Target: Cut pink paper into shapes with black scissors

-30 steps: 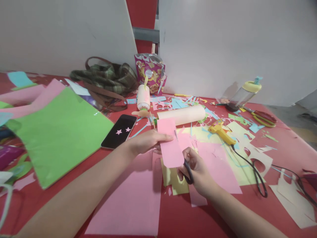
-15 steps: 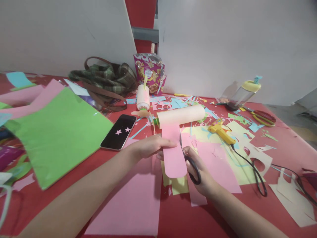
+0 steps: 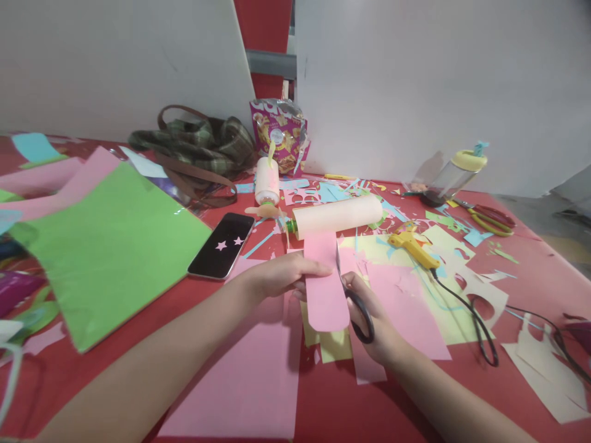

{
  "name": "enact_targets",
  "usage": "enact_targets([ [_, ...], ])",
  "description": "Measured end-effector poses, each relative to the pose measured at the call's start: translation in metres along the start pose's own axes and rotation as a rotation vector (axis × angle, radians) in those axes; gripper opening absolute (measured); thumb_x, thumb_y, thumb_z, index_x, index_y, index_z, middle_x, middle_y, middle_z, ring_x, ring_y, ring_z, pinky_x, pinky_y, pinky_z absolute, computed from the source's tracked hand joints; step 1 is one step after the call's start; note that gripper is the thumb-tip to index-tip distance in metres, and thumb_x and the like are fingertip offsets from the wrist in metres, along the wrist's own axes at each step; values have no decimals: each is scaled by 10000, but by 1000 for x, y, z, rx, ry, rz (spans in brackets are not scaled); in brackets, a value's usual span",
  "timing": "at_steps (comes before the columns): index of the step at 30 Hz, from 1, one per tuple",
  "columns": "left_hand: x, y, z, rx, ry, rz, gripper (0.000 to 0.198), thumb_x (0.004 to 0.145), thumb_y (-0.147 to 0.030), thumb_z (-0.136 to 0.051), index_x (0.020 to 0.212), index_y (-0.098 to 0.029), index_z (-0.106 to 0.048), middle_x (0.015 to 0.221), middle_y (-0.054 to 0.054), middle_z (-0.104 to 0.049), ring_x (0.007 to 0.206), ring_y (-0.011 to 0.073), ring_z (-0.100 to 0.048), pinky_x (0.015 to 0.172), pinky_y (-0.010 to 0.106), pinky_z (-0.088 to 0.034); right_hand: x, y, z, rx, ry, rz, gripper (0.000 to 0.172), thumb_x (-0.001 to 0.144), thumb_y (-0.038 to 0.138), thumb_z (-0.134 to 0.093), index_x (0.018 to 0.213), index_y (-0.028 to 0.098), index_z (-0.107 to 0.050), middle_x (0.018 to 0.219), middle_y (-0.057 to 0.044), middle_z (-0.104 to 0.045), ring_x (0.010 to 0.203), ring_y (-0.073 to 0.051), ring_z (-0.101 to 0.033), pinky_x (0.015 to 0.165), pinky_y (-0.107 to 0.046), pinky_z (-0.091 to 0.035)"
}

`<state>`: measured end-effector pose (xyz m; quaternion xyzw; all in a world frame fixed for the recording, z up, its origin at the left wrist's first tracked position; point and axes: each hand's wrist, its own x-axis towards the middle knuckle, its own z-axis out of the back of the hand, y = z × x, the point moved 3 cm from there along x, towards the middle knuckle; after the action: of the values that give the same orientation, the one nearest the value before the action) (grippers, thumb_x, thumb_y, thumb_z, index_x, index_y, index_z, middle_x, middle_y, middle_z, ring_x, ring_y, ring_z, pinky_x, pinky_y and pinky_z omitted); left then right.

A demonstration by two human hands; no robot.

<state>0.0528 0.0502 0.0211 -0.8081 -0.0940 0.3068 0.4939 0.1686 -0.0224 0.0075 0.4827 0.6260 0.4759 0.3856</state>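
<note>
My left hand (image 3: pixel 289 274) pinches the left edge of a pink paper strip (image 3: pixel 327 301), thumb on top and fingers underneath. The strip's near end has rounded corners. In my right hand (image 3: pixel 376 326) is a pair of black-handled scissors (image 3: pixel 362 314), its blades upright along the strip's right edge. Just beyond the strip lies a cream paper-wrapped bottle (image 3: pixel 339 216) with a green neck, on its side. Below the hands are a large pink sheet (image 3: pixel 244 381) and pieces of yellow paper (image 3: pixel 335 346).
A phone (image 3: pixel 222 246) with two pink stars lies left, beside a green sheet (image 3: pixel 115 246). On the right are a yellow glue gun (image 3: pixel 418 246) with a black cord, other scissors (image 3: pixel 492 220) and a clear bottle (image 3: pixel 455 175). A snack bag (image 3: pixel 279 132) stands behind.
The pink strip and my left hand have shifted very slightly to the right. The scissors stay at the strip's right edge, and both hands keep their hold.
</note>
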Motion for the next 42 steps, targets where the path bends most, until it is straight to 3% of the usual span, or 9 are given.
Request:
enact_targets([
  [17,0,0,0,-16,30,-14,341,697,-292,-503,439,-160,-324,374,-94,-166,341,28,-142,369,208,-101,1,-7,1,90,-64,-83,301,686,356,-604,713,200,-348,529,85,-415,417,-58,-439,390,-170,-265],
  [31,-1,-1,1,-1,-5,-1,312,691,-287,-517,462,-156,-350,393,-92,-173,359,29,-133,376,207,-92,1,-6,1,71,-109,-86,299,642,272,-644,669,200,-355,490,94,-450,390,-57,-455,355,-159,-296],
  [42,1,1,3,-30,40,-20,316,709,-285,-496,463,-153,-349,396,-89,-167,353,29,-132,378,211,-94,3,-10,2,100,-99,-100,302,664,285,-627,705,211,-337,493,101,-430,386,-60,-447,375,-167,-300],
])
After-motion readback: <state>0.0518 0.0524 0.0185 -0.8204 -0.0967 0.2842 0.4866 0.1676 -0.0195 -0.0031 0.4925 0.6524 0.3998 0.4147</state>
